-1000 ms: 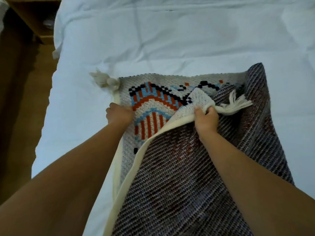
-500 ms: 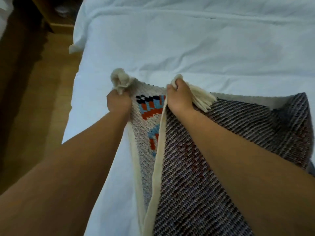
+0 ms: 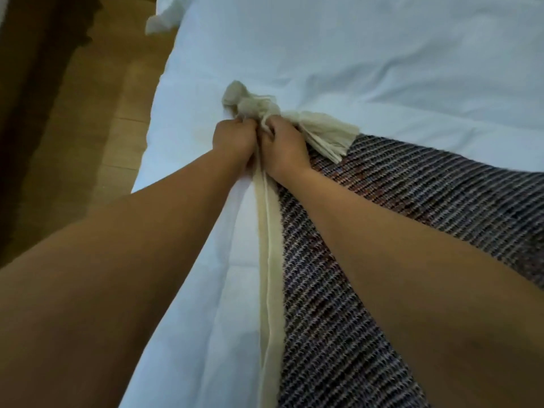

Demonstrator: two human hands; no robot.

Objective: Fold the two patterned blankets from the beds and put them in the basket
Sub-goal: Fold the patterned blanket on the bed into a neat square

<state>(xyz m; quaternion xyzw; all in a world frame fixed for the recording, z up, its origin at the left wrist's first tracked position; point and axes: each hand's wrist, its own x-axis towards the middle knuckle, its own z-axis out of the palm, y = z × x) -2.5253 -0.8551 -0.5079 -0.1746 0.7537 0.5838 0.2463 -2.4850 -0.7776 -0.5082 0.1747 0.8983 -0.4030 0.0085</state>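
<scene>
Right, starting closest in: looking down along both forearms at the patterned blanket, doubled over with its dull striped reverse facing up, lying on the white bed sheet. Can follow the two cream edges, stacked one on the other and running straight away from the body, so calling that the long axis.

Further out, can make out the left hand and right hand knuckle to knuckle at the blanket's far corner. Both look curled tight and pinching the matched corners together, left on the sheet side, right over the weave. Can't tell exactly how the fingertips sit, tucked out of view behind the knuckles.

Just past them, spotting a bunched cream tassel beyond the left hand and a fanned-out tassel draped over the weave beside the right.

Guessing the next fold has to carry this far end back toward the body along that cream edge, both hands equally near it. No sign of the basket anywhere. Wooden floor off to the left of the bed.
</scene>
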